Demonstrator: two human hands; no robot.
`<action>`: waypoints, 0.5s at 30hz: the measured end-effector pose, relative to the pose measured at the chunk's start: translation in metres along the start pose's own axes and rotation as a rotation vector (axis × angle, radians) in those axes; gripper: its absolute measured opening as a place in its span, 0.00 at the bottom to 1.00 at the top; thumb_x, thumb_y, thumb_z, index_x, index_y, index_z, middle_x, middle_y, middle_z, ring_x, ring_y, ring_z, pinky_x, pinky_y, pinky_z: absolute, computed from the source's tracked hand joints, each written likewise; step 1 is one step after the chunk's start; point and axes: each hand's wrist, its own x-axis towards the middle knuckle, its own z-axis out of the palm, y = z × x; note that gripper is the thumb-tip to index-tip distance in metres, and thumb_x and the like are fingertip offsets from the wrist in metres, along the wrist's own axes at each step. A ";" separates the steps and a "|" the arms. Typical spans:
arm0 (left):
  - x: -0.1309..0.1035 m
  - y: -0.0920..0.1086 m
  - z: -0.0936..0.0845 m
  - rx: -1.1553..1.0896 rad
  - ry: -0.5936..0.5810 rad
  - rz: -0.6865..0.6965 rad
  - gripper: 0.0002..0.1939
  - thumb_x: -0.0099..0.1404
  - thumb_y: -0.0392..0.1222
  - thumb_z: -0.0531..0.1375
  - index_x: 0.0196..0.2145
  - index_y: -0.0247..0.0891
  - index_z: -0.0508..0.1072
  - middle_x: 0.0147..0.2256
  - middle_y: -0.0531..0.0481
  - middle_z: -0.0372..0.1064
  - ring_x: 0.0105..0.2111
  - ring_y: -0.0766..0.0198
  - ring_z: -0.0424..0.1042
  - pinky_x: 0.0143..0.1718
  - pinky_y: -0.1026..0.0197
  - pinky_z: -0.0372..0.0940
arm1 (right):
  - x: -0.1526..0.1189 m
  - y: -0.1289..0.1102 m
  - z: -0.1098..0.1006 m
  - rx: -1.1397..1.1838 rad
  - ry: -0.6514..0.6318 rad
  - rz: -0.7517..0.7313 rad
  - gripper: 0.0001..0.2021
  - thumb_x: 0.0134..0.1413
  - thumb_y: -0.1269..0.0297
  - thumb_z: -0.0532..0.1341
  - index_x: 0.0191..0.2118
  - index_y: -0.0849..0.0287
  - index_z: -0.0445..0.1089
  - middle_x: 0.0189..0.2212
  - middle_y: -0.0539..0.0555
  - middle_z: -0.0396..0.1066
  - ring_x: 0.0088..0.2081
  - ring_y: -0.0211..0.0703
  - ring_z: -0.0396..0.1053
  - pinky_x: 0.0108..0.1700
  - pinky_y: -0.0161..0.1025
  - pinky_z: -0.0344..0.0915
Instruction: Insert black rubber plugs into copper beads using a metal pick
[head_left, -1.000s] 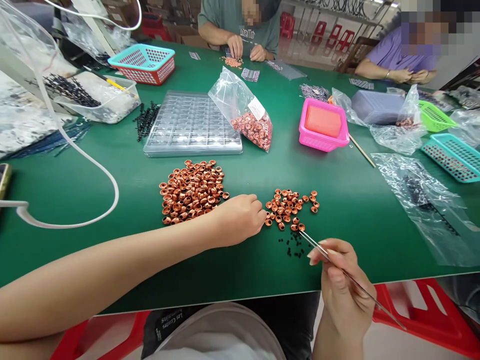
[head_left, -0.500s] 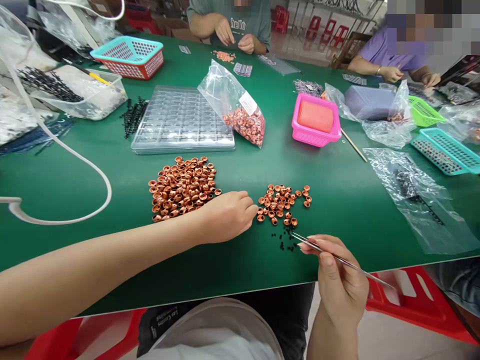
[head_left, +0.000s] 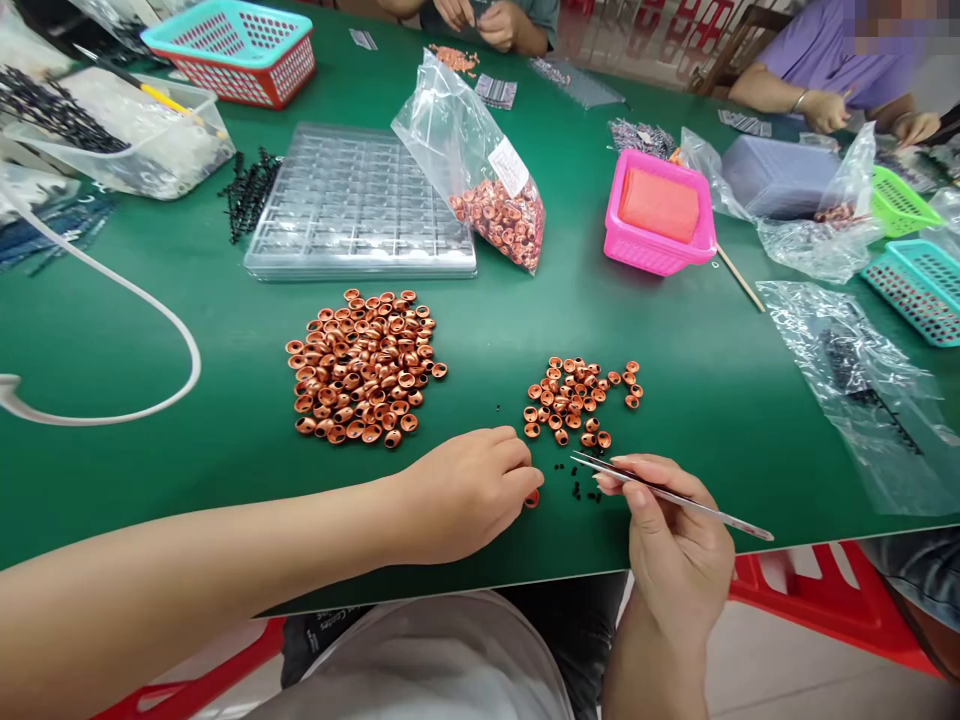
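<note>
My left hand [head_left: 472, 490] is closed, its fingertips on a copper-coloured cup-shaped piece [head_left: 532, 498] that rests on the green table. Metal tweezers [head_left: 675, 497] are held in my right hand [head_left: 675, 540], their tips pointing left over some tiny black parts [head_left: 576, 490]. Beyond those tips lies a small group of copper pieces [head_left: 574, 392]. A larger pile of the same pieces [head_left: 367, 365] sits to the left, past my left forearm.
A clear divided tray [head_left: 360, 215] and a plastic bag of copper pieces [head_left: 506, 215] lie farther back. Right of them are a pink basket [head_left: 652, 245] and a plastic bag with black parts [head_left: 862, 390]. Two people work across the green table [head_left: 247, 450].
My left hand has moved nearer to me and slightly right, and a copper piece now shows at its fingertips. The tweezer tips have shifted slightly left. The whole view has shifted downward.
</note>
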 end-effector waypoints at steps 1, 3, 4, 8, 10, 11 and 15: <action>0.000 -0.001 -0.001 -0.030 -0.005 -0.013 0.14 0.71 0.30 0.50 0.39 0.31 0.76 0.34 0.42 0.71 0.34 0.57 0.67 0.35 0.57 0.67 | 0.000 0.000 0.000 0.001 0.009 -0.003 0.07 0.59 0.73 0.64 0.42 0.56 0.75 0.39 0.53 0.76 0.33 0.40 0.79 0.35 0.38 0.79; -0.002 -0.002 -0.005 -0.107 -0.023 -0.036 0.15 0.71 0.30 0.50 0.42 0.31 0.76 0.36 0.41 0.72 0.36 0.57 0.68 0.37 0.56 0.68 | 0.000 0.000 0.000 -0.002 0.034 -0.006 0.07 0.59 0.73 0.64 0.41 0.57 0.75 0.39 0.52 0.76 0.32 0.40 0.78 0.34 0.38 0.78; -0.002 -0.002 -0.008 -0.153 -0.041 -0.049 0.14 0.71 0.30 0.50 0.44 0.30 0.76 0.37 0.41 0.72 0.37 0.56 0.68 0.38 0.56 0.68 | 0.000 0.000 0.000 -0.001 0.047 -0.008 0.07 0.58 0.73 0.64 0.41 0.57 0.75 0.38 0.53 0.76 0.32 0.39 0.78 0.33 0.38 0.78; -0.003 0.000 -0.021 -0.294 -0.155 -0.119 0.13 0.69 0.34 0.58 0.50 0.32 0.73 0.43 0.41 0.71 0.43 0.55 0.69 0.44 0.54 0.69 | -0.001 0.000 0.000 0.017 0.084 -0.016 0.06 0.57 0.73 0.64 0.40 0.56 0.76 0.38 0.53 0.76 0.34 0.42 0.78 0.32 0.40 0.79; -0.003 0.001 -0.022 -0.293 -0.172 -0.143 0.14 0.67 0.37 0.62 0.50 0.32 0.73 0.43 0.42 0.71 0.43 0.54 0.69 0.44 0.53 0.69 | -0.001 0.000 0.000 0.020 0.082 -0.028 0.06 0.57 0.73 0.64 0.40 0.56 0.76 0.40 0.54 0.77 0.36 0.43 0.79 0.32 0.41 0.79; -0.002 0.002 -0.020 -0.281 -0.169 -0.153 0.14 0.66 0.38 0.64 0.49 0.32 0.74 0.43 0.42 0.71 0.42 0.54 0.69 0.44 0.52 0.68 | -0.002 -0.001 0.000 0.022 0.074 -0.035 0.06 0.57 0.73 0.64 0.40 0.56 0.76 0.41 0.54 0.78 0.36 0.44 0.79 0.32 0.42 0.79; 0.000 0.004 -0.011 -0.236 -0.133 -0.175 0.11 0.64 0.38 0.66 0.43 0.32 0.76 0.40 0.43 0.71 0.40 0.55 0.68 0.41 0.53 0.68 | -0.003 -0.002 0.002 0.035 0.047 -0.043 0.06 0.59 0.71 0.63 0.42 0.56 0.75 0.43 0.56 0.79 0.36 0.49 0.81 0.30 0.43 0.77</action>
